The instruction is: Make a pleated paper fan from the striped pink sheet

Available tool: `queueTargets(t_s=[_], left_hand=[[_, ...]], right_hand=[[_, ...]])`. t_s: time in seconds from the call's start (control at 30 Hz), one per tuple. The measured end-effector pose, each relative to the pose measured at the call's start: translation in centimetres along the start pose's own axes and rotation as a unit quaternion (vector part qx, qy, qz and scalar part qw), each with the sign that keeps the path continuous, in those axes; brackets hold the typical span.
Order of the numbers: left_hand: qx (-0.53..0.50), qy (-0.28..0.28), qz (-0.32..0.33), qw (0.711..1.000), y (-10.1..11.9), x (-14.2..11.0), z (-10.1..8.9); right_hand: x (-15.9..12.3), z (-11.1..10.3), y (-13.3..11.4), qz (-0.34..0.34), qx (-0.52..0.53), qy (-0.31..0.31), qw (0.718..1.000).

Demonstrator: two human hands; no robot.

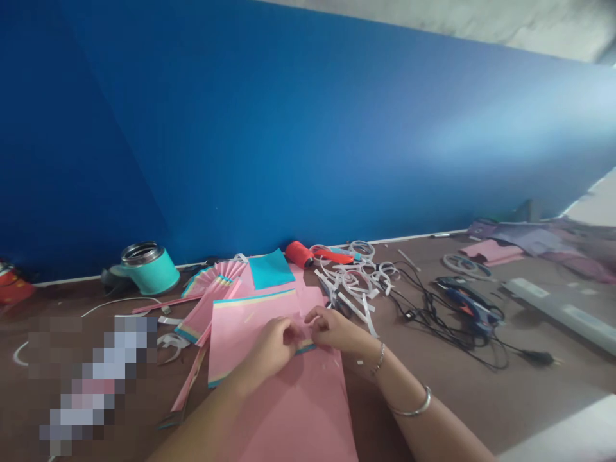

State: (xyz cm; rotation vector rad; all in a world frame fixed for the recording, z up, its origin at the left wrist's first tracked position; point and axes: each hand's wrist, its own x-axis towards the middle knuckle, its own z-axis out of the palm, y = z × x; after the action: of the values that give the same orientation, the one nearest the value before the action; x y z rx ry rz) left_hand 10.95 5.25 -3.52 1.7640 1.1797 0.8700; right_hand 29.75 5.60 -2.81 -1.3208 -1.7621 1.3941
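Note:
A pink paper sheet with blue and cream edge stripes lies on a larger plain pink sheet in front of me. At its right side my left hand has thumb and fingers pinched on a small piece of pink paper. Facing it, my right hand, with a bracelet and a bangle on that wrist, is curled closed on the same piece. The fingertips partly cover it. Just left are folded pink paper fans. Behind the sheets is a blue paper piece. Dark scissors show partly behind my right hand.
Curled white strips lie beside a red roll. A glue gun, tangled black cable and long white bar are on the right. A turquoise container stands left, near the blue wall. Part of the left side is pixelated.

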Motion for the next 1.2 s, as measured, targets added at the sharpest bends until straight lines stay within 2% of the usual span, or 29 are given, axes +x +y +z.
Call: queueTargets(t_s=[0.53, 1.0, 1.2], left_hand=[[0.064, -0.01, 0.023, 0.998, -0.2, -0.1, 0.0], [0.115, -0.034, 0.038, 0.992, -0.5, 0.1, -0.1], [0.128, -0.036, 0.038, 0.99, -0.3, 0.0, -0.1]], right_hand=[[0.4, -0.5, -0.5, 0.042, 0.062, -0.038, 0.996], [0.5, -0.4, -1.1, 0.06, 0.036, -0.038, 0.997], [0.5, -0.6, -1.4, 0.069, 0.063, -0.056, 0.994]])
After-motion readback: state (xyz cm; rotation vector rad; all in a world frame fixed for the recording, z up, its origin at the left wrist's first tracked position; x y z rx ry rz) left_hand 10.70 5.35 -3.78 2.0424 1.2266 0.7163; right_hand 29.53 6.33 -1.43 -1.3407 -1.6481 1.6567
